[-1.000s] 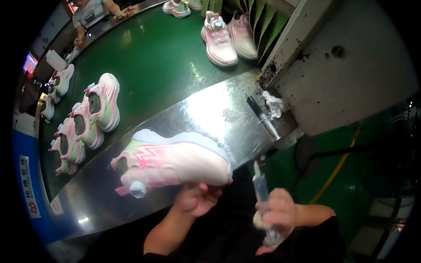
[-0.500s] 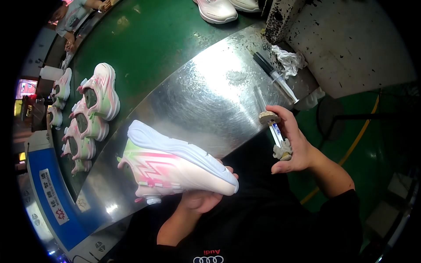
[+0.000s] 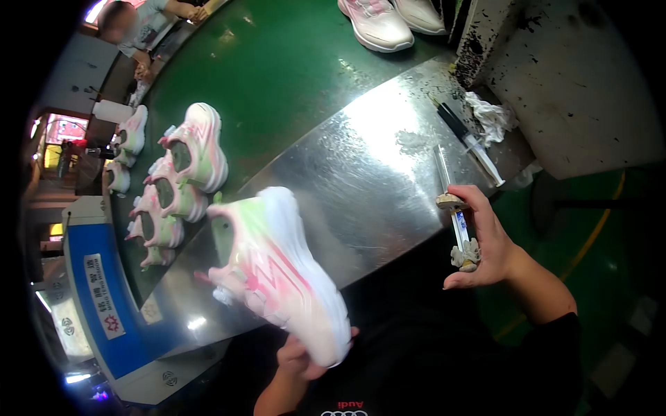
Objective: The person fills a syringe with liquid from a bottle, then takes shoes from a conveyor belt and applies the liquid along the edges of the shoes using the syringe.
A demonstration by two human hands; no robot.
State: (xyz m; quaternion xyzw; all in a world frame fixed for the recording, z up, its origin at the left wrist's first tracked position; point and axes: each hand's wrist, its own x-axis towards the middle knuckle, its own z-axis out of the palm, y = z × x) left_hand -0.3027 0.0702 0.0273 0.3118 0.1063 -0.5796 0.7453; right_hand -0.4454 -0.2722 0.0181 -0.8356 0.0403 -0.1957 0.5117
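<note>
A pink, white and pale green sneaker point(image 3: 267, 260) is held over the metal plate's near edge, its toe low and its white sole facing right. My left hand point(image 3: 298, 357) grips it from beneath at the toe, with part of the fingers hidden behind the shoe. On the right, my right hand point(image 3: 491, 243) is closed around a syringe point(image 3: 459, 223) with a clear barrel pointing up and away. Crusty beige lumps coat the syringe's flange and plunger end. Both the syringe and the hand are apart from the sneaker.
A second syringe, partly black point(image 3: 468, 139), lies beside crumpled white tissue point(image 3: 491, 116). Several similar sneakers point(image 3: 198, 149) line the green table point(image 3: 277, 90) at left. Two pale shoes point(image 3: 380, 26) stand at the back. A person point(image 3: 142, 31) works at the far left.
My left hand has turned the sneaker from nearly sideways to a steeper angle, bringing its opening and upper into view. My right hand keeps its hold on the syringe. The camera view has shifted.
</note>
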